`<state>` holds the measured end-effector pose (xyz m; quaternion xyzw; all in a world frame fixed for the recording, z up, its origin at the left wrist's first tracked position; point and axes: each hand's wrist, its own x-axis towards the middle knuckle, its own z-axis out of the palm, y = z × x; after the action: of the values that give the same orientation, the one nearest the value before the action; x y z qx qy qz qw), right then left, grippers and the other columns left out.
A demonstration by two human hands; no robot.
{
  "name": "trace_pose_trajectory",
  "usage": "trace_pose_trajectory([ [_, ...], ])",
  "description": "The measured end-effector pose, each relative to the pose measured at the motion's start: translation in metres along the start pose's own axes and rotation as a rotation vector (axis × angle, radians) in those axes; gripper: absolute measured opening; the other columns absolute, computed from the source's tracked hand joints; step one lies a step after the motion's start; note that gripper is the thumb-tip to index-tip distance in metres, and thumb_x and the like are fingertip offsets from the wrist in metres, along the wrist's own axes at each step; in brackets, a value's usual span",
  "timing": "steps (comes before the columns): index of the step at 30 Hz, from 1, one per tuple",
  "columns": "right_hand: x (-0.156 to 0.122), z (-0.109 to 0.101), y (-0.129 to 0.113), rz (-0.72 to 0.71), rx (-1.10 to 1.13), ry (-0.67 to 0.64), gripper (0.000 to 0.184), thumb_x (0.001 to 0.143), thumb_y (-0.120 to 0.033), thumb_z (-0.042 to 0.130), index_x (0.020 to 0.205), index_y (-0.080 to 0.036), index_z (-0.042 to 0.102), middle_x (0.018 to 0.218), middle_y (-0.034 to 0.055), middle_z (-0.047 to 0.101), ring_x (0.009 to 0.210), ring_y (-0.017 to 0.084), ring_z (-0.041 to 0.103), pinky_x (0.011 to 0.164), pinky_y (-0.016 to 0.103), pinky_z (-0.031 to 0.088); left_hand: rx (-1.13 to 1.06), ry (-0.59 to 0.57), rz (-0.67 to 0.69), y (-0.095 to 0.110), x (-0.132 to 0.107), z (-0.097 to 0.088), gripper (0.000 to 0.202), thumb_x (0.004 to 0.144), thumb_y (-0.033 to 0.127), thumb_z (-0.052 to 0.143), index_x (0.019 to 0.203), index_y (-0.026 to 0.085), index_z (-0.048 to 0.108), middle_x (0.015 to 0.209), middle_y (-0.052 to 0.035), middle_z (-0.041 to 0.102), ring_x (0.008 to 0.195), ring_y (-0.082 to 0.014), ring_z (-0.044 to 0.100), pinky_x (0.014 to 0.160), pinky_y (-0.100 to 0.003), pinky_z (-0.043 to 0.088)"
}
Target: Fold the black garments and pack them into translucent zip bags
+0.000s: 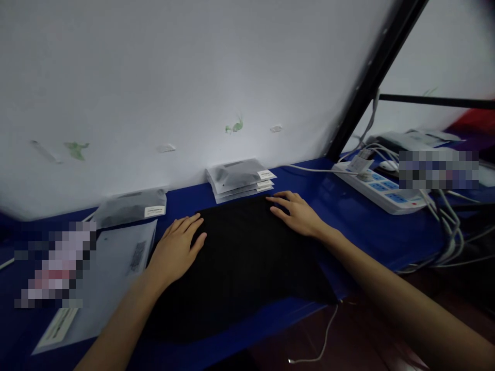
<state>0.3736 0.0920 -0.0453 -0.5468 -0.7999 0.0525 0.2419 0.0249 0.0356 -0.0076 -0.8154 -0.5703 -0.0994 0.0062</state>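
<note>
A black cloth (240, 263) is lying spread across the table (363, 226), filling the centre and lower centre of the frame. The left hand (181, 245) is resting palm down on its upper-left edge, its fingers lying close together and its thumb standing apart. The right hand (299, 214) is touching the upper-right corner of the cloth; its fingers are bending a little, with a gap showing between index finger and thumb, and neither hand is clamping anything.

Just beyond the far edge of the cloth, a stack of translucent packets (237, 178) is sitting against the pale wall (193, 77), white labels showing at its right. Left of centre, a single grey packet (129, 207) is leaning by the wall, and a larger flat bag (116, 257) is lying in front of it, near the left forearm. At the right of the frame, a white power strip (381, 188) is holding plugs and cables. A thin white cord (328, 327) is hanging below the cloth's lower-right corner.
</note>
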Motion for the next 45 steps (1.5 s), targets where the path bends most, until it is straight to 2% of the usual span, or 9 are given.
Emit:
trace_pose_trajectory([
  [7,0.0,0.003,0.003,-0.005,0.013,0.018,0.044,0.095,-0.047,0.045,0.133,-0.031,0.059,0.132,0.0092,0.056,0.12,0.032,0.052,0.103,0.053,0.043,-0.024,-0.009,-0.027,0.002,-0.003,-0.002,0.048,0.1,0.045,0.036,0.139,0.021,0.051,0.148,-0.0041,0.049,0.137,-0.026,0.04,0.112,-0.048,0.035],
  [19,-0.001,0.002,-0.001,0.007,0.012,-0.006,0.044,0.095,-0.045,0.045,0.133,-0.027,0.059,0.133,0.0096,0.055,0.123,0.03,0.051,0.109,0.049,0.038,-0.056,0.011,-0.013,0.003,-0.006,-0.002,0.047,0.099,0.043,0.038,0.137,0.02,0.053,0.146,-0.006,0.051,0.136,-0.0258,0.042,0.111,-0.047,0.035],
  [25,-0.002,0.0,-0.004,0.015,0.048,0.006,0.042,0.094,-0.044,0.047,0.13,-0.027,0.06,0.132,0.009,0.056,0.123,0.029,0.051,0.109,0.046,0.038,-0.061,-0.071,-0.022,0.007,-0.007,-0.011,0.049,0.098,0.045,0.038,0.138,0.02,0.051,0.149,-0.0058,0.047,0.138,-0.0271,0.039,0.112,-0.048,0.035],
  [30,0.003,-0.005,-0.006,0.072,0.128,0.04,0.046,0.096,-0.043,0.043,0.135,-0.02,0.054,0.123,0.0118,0.061,0.118,0.027,0.055,0.104,0.043,0.042,-0.062,-0.069,-0.023,0.001,0.001,-0.02,0.049,0.099,0.042,0.034,0.141,0.019,0.047,0.146,-0.0072,0.049,0.13,-0.0266,0.048,0.109,-0.046,0.039],
  [34,0.019,-0.004,-0.003,0.071,0.038,0.051,0.04,0.096,-0.039,0.043,0.124,-0.019,0.063,0.11,0.0132,0.064,0.108,0.029,0.057,0.098,0.045,0.044,0.008,0.009,0.014,-0.01,0.023,-0.018,0.043,0.099,0.034,0.035,0.132,0.016,0.055,0.133,-0.0092,0.061,0.125,-0.0278,0.051,0.105,-0.047,0.04],
  [38,0.039,0.002,-0.002,0.006,0.002,0.05,0.032,0.094,-0.037,0.047,0.113,-0.024,0.07,0.095,0.0099,0.065,0.097,0.027,0.059,0.094,0.045,0.045,0.028,0.025,0.018,-0.017,0.042,-0.013,0.032,0.095,0.032,0.043,0.113,0.017,0.065,0.116,-0.0096,0.068,0.111,-0.0292,0.057,0.096,-0.046,0.045],
  [42,0.048,0.008,-0.001,-0.022,0.086,0.086,0.019,0.09,-0.033,0.054,0.091,-0.024,0.071,0.09,0.0052,0.068,0.091,0.024,0.06,0.092,0.044,0.044,0.027,0.056,-0.014,-0.019,0.045,-0.01,0.021,0.094,0.031,0.047,0.102,0.021,0.064,0.102,-0.0071,0.069,0.097,-0.0267,0.062,0.085,-0.04,0.049],
  [45,0.047,0.008,-0.001,0.025,0.159,0.166,0.016,0.088,-0.033,0.057,0.087,-0.023,0.07,0.089,0.0046,0.069,0.085,0.022,0.061,0.087,0.041,0.045,0.022,0.09,-0.069,-0.017,0.044,-0.01,0.018,0.095,0.03,0.047,0.103,0.021,0.061,0.101,-0.0068,0.07,0.095,-0.0268,0.064,0.082,-0.039,0.05],
])
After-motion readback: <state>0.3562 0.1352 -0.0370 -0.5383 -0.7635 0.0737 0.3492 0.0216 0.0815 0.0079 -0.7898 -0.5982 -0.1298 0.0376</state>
